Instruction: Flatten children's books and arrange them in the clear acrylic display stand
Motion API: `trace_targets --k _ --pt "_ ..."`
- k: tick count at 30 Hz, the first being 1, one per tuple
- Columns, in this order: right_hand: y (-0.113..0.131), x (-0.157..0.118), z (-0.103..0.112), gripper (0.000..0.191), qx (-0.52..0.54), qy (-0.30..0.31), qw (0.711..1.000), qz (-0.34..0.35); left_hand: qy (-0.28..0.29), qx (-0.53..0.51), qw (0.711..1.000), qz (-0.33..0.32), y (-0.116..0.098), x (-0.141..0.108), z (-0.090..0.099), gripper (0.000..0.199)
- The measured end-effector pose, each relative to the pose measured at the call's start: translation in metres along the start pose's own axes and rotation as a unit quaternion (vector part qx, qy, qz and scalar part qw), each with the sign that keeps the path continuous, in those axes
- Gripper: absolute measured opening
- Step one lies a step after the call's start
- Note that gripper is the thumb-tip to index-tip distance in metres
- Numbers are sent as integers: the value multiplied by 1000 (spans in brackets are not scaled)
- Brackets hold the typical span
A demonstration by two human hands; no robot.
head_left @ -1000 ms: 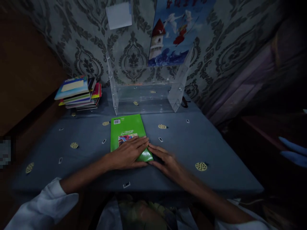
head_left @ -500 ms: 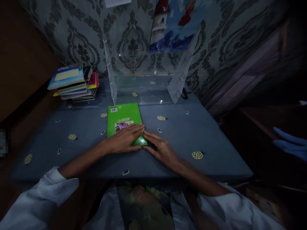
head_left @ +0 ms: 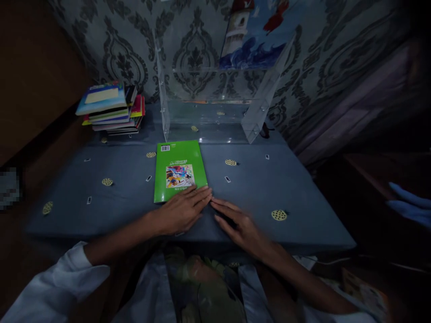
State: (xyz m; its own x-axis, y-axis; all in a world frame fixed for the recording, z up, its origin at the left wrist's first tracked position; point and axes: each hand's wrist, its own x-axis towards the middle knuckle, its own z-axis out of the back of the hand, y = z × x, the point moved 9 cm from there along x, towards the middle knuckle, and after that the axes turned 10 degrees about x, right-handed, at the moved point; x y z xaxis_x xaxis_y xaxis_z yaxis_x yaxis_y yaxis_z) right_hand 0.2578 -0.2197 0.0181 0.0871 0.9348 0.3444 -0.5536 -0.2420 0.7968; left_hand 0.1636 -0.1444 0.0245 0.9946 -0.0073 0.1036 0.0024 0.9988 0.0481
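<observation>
1 glossy book point(head_left: 182, 154) touches the flat, open left grip point(head_left: 182, 211); right grip point(head_left: 243, 228) curves open.

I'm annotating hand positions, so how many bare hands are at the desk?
2. The left hand lies over the near right corner of the green book; the right hand is just to the right, over the tablecloth.

Open cloth lies right of the green book point(head_left: 180, 154), while the clear acrylic rack point(head_left: 208, 130) bars the way behind it and the book stack point(head_left: 109, 110) blocks the far left.
</observation>
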Motion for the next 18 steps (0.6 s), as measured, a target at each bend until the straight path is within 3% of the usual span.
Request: trace_targets --k 6,10,13,18 --pt "1 4 1 38 -4 2 1000 3 -14 55 998 28 -12 -12 -8 51" --pt "12 13 -1 36 -46 0 997 58 7 81 996 30 -14 -25 -7 53" --pt "23 19 -4 34 -85 1 991 106 -8 89 995 50 -10 -42 -1 52" --pt "36 29 -20 32 -109 49 984 130 -49 90 989 106 0 -77 6 52"
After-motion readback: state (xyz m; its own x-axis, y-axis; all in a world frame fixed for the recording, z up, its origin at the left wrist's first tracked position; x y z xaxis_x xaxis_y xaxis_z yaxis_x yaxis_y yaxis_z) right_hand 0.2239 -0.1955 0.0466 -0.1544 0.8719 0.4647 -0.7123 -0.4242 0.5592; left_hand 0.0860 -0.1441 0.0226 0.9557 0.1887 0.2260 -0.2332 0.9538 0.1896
